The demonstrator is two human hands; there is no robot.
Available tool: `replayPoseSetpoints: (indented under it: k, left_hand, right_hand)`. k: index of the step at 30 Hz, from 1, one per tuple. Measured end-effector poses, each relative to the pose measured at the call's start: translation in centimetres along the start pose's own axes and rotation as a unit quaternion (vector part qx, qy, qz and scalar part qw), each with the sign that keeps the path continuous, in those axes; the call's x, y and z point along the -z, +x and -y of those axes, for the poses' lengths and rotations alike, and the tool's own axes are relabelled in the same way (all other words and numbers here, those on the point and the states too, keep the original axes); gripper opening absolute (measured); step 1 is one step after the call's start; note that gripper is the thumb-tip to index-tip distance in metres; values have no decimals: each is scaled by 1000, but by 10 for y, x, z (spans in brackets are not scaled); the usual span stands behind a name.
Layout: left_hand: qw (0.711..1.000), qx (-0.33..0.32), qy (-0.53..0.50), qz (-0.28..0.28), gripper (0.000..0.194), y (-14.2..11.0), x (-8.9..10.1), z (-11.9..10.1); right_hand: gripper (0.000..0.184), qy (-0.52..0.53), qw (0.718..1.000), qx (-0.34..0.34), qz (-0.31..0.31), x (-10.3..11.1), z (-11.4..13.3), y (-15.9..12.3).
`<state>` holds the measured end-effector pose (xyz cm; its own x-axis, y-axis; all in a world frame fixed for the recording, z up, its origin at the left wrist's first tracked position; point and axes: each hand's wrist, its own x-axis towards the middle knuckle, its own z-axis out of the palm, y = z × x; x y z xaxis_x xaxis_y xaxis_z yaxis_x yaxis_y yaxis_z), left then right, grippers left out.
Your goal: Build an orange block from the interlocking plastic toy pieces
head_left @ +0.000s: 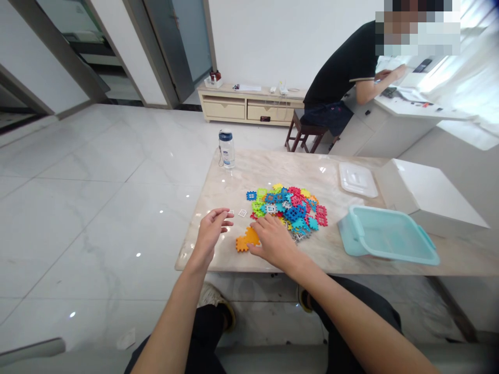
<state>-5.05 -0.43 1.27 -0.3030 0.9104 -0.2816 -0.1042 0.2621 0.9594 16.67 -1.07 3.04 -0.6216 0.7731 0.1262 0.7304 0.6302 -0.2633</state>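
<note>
Two orange interlocking tiles (241,244) lie near the table's front edge, joined or overlapping. My right hand (275,241) grips the right-hand orange tile, its thumb on the near side and its fingers over the far side. Part of that tile is hidden under the hand. My left hand (210,231) hovers to the left with fingers apart and nothing visible in it. Just beyond its fingertips lies a small white window frame piece (242,213); a second white piece is partly covered by the fingers. A heap of coloured interlocking tiles (296,210) spreads beyond my right hand.
On the right of the marble-patterned table (210,259) are a turquoise basin (393,239), a clear plastic lid (357,179) and a white box (432,197). A water bottle (226,150) stands at the far left corner. Beyond, a person (343,67) sits at a white desk.
</note>
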Motion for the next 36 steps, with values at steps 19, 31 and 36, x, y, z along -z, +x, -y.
replayPoseSetpoints:
  k: [19, 31, 36]
  left_hand:
    - [997, -8, -65, -32, 29, 15, 14, -7]
    - [976, 47, -212, 20, 20, -1, 31, -15]
    - [988, 46, -149, 8, 19, -13, 42, -6]
  right_hand:
    - [40, 17, 994, 54, 89, -53, -13, 25]
    - [38, 83, 988, 63, 116, -66, -24, 24]
    - [39, 66, 987, 66, 127, -71, -16, 28]
